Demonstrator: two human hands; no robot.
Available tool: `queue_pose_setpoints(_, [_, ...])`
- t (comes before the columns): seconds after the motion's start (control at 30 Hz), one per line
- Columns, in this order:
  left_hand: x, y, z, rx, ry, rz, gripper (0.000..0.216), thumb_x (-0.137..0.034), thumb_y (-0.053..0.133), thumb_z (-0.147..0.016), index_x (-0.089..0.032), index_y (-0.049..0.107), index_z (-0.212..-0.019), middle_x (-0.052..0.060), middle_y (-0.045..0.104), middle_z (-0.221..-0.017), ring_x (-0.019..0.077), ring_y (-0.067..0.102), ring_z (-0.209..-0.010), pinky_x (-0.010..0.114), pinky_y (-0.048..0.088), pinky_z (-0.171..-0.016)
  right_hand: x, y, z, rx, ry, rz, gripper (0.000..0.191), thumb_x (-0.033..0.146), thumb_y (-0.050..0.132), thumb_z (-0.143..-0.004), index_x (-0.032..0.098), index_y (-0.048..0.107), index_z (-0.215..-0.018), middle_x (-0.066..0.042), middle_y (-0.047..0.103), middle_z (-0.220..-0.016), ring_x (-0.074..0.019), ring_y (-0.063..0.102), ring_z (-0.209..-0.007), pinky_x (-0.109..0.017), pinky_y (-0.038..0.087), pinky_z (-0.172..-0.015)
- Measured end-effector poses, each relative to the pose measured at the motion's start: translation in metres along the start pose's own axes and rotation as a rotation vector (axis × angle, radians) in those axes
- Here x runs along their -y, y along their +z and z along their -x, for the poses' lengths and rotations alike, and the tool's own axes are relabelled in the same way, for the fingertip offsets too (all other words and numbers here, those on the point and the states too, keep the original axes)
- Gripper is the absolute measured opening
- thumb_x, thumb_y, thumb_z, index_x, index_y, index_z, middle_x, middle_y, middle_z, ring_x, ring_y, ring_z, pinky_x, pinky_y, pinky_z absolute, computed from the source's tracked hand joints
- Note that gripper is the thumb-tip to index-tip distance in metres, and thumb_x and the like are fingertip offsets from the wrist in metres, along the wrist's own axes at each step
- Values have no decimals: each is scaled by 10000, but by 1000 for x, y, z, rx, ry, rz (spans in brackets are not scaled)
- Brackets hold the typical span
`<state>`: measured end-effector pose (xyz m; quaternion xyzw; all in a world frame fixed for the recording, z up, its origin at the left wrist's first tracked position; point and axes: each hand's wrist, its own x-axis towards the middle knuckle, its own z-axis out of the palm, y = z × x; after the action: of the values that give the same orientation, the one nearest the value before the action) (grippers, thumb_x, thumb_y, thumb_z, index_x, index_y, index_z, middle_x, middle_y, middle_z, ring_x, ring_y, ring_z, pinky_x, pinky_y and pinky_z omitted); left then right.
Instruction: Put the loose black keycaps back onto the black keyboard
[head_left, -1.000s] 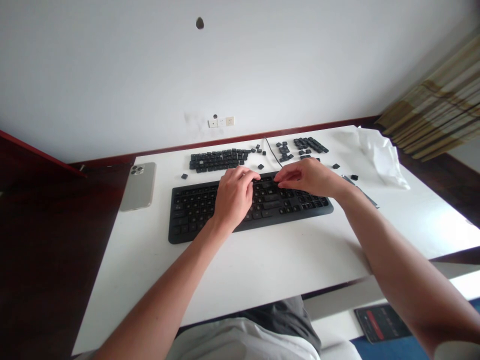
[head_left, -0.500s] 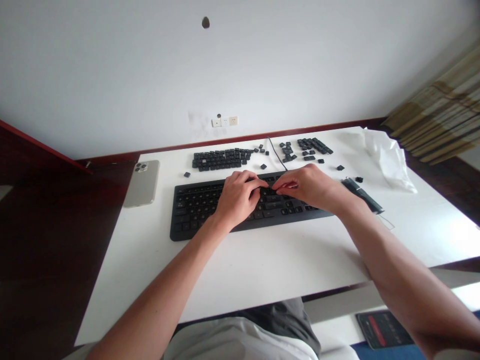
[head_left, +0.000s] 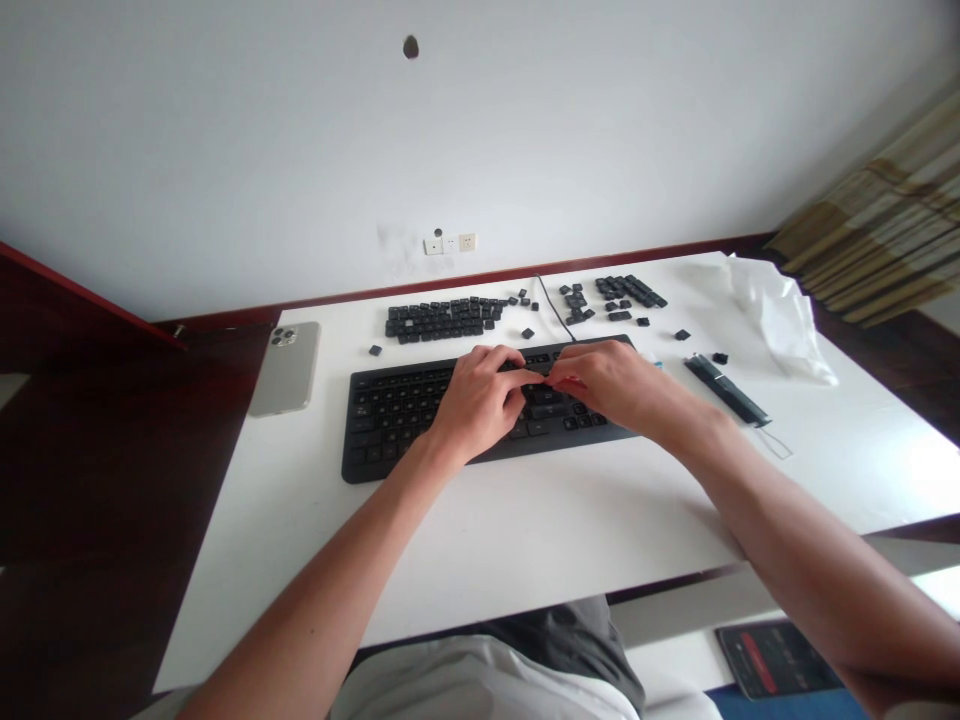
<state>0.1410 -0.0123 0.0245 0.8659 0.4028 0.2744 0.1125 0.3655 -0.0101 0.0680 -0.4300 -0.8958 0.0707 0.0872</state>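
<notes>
A black keyboard point(head_left: 397, 415) lies across the white table, with both hands over its right half. My left hand point(head_left: 480, 395) rests on the keys, index finger stretched rightward until its tip meets the fingers of my right hand. Its other fingers are bent over the upper keys and hold nothing I can see. My right hand point(head_left: 607, 375) hovers over the keys just right of it, thumb and fingers pinched together; what is between them is hidden. Loose black keycaps point(head_left: 442, 320) lie in rows behind the keyboard, and another group of keycaps point(head_left: 630, 290) sits farther right.
A phone point(head_left: 286, 370) lies at the table's left. To the right are a dark narrow pouch point(head_left: 727, 390), a few single keycaps point(head_left: 682, 335) and a crumpled white bag point(head_left: 780, 320). The keyboard cable point(head_left: 553, 308) runs toward the wall. A dark device with a red patch point(head_left: 772, 660) lies below the table edge.
My right hand has shifted slightly left and down, and its fingers now meet my left index finger, where a small gap showed before. The keycaps have not moved.
</notes>
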Motion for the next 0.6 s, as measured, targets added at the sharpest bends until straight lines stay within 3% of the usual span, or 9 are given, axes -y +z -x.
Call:
queue_pose_setpoints(0.17, [-7,-1,1,56,-7,-43,390,-99,559,-942,-305,781,-1188,32,696,-1240,241,582,-1132,460,491,-1052,19,-4,5,66,12,164,296,-63,521,-838,175,695,-823,-55,694,-837,-152,602,-607,-316,350,-547])
queue_pose_setpoints(0.33, [-21,1,2,87,-35,-112,339,-121,554,-960,-260,765,-1186,60,700,-1205,256,575,-1131,452,505,-1010,29,5,9,88,42,224,302,-90,540,-784,168,672,-866,-80,672,-874,-195,626,-690,-325,397,-599])
queue_pose_setpoints(0.47, [-30,2,3,99,-37,-182,296,-147,510,-996,-211,760,-1141,93,684,-1195,267,575,-1117,454,507,-981,37,20,14,-11,59,236,257,-49,541,-829,166,673,-875,-90,675,-875,-231,645,-795,-332,453,-676])
queue_pose_setpoints(0.6, [-33,3,3,78,-53,-191,289,-144,500,-999,-200,761,-1109,95,689,-1149,264,585,-1090,442,511,-952,38,38,19,-224,164,190,231,41,508,-922,169,700,-911,-83,689,-877,-235,657,-828,-338,468,-660])
